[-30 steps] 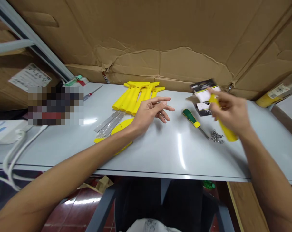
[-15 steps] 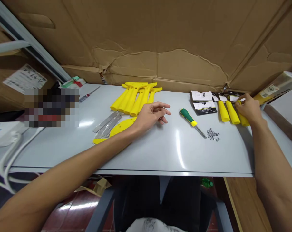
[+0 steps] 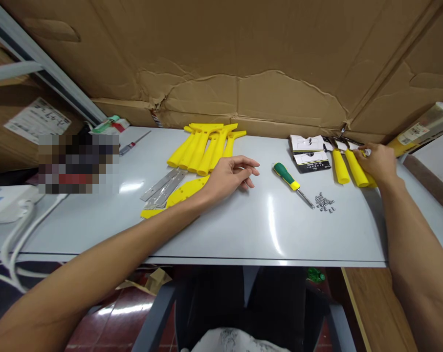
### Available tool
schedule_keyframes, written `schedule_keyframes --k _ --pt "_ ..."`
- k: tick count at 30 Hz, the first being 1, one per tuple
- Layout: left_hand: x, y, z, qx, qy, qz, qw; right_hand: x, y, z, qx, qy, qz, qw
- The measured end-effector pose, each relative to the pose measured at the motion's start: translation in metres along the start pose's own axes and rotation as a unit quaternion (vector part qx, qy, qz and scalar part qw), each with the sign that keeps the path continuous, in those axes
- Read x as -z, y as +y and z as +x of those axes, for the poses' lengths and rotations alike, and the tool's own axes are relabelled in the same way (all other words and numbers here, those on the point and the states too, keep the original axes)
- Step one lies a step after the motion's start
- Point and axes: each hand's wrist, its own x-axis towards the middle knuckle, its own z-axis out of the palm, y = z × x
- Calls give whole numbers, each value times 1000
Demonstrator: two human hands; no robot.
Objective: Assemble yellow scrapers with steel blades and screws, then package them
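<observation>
My left hand (image 3: 231,177) rests over the middle of the table, fingers loosely apart and holding nothing. Beside it lie several yellow plastic scraper handles (image 3: 195,151), flat yellow plastic pieces (image 3: 187,190) and thin metal blades (image 3: 163,188). At the right, my right hand (image 3: 380,162) is closed on the rightmost yellow-handled scraper (image 3: 371,181), mostly hidden under the fingers. Two similar scrapers (image 3: 341,167) lie side by side to its left. Between the hands are a green-and-yellow screwdriver (image 3: 287,177) and a small heap of metal screws (image 3: 323,201).
Black-and-white packaging cards (image 3: 311,159) lie left of the scrapers. A tall cardboard sheet (image 3: 243,58) backs the table. A clear-and-yellow container (image 3: 419,132) stands at far right. A thin screwdriver (image 3: 133,144), white cables (image 3: 18,234) and a white box (image 3: 9,203) are at left.
My right hand has shifted slightly, bringing the rightmost scraper closer against its neighbour. My left hand has stayed in place. The view has tilted a little.
</observation>
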Motion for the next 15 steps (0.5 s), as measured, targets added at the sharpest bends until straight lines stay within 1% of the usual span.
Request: schedule_keyframes --k 3,5,12,15 --pt "0 -1 1 0 -1 -2 1000 2 -1 3 -6 -11 -1 1000" --pt "0 -1 1 2 -4 -1 1000 1 0 5 1 -14 2 1000" --pt "-1 1 0 6 -3 4 1000 -3 10 8 75 -25 31 996" --pt "-1 1 -1 6 -3 7 1000 -1 11 6 87 -21 41 995"
